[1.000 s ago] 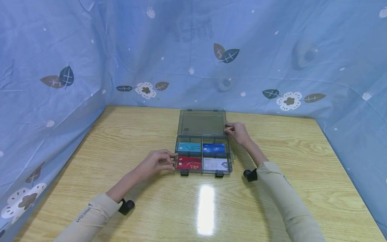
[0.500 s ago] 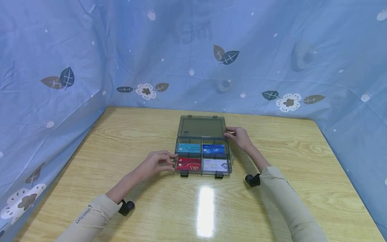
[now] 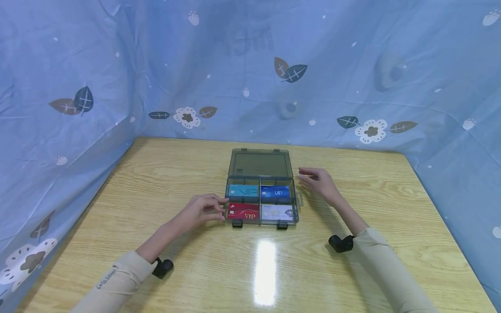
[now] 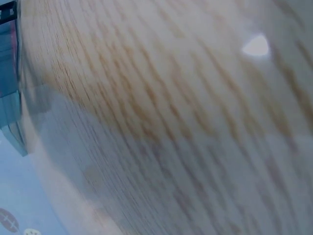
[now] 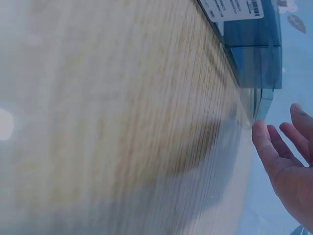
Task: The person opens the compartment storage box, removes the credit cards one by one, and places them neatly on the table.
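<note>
A smoky see-through divided box [image 3: 260,198] lies on the table with its lid [image 3: 259,164] laid back flat behind it. VIP cards sit in its compartments: a teal card [image 3: 243,190] and a blue card [image 3: 275,192] at the back, a red card [image 3: 242,211] and a white card [image 3: 276,212] at the front. My left hand [image 3: 201,208] rests its fingertips at the box's left wall, fingers loosely bent. To the right of the lid my right hand [image 3: 320,180] is held apart, holding nothing; its fingers [image 5: 266,147] look loosely extended in the right wrist view.
The box stands toward the back of the wood-grain table [image 3: 176,169]. A clear hanging tab [image 3: 300,198] sticks out from its right side. Blue patterned cloth [image 3: 242,74] rises behind the table and at both sides.
The lid's far edge has come down until it lies flat. My right hand has let go of the lid's right edge and drawn off to the right. The left hand stays put.
</note>
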`<state>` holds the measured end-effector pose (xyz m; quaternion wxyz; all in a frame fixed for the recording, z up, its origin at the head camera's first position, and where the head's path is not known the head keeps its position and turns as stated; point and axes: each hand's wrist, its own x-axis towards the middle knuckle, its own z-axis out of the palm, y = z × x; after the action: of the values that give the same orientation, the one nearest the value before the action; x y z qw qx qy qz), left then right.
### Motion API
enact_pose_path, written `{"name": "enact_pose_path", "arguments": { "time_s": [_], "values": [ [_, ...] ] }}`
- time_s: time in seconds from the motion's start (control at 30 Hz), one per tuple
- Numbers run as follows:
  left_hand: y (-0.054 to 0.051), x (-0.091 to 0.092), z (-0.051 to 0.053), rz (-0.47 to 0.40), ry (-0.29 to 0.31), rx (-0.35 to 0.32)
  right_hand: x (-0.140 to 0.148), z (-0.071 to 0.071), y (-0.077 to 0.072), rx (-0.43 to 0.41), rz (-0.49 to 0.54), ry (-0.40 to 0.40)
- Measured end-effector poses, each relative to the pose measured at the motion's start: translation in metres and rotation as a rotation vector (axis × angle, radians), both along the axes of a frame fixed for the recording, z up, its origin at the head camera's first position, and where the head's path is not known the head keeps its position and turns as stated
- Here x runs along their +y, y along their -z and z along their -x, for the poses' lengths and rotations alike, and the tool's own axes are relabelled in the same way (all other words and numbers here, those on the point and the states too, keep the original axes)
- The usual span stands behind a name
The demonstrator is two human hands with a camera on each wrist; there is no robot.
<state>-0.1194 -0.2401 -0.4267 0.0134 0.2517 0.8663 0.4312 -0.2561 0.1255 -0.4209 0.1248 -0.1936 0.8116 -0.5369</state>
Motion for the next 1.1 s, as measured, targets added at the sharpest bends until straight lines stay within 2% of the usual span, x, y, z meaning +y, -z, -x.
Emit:
{"name": "enact_pose_path", "arguments": {
  "time_s": [0.1, 0.3, 0.67, 0.93, 1.1],
  "values": [
    [0.0, 0.0, 0.0, 0.009, 0.0, 0.012, 0.007, -0.007, -0.002, -0.063, 0.092, -0.02],
    [0.001, 0.0, 0.001, 0.001, 0.006, 0.028, 0.014, -0.022, -0.008, -0.103, 0.162, -0.027],
    [0.001, 0.0, 0.001, -0.006, 0.008, 0.025, 0.021, -0.054, -0.015, -0.128, 0.212, -0.054],
    [0.002, -0.001, 0.001, -0.025, 0.008, 0.019, 0.023, -0.079, -0.016, -0.228, 0.236, -0.058],
    [0.004, 0.0, 0.002, -0.031, 0.015, 0.02, 0.026, -0.094, -0.014, -0.262, 0.211, -0.069]
  ]
}}
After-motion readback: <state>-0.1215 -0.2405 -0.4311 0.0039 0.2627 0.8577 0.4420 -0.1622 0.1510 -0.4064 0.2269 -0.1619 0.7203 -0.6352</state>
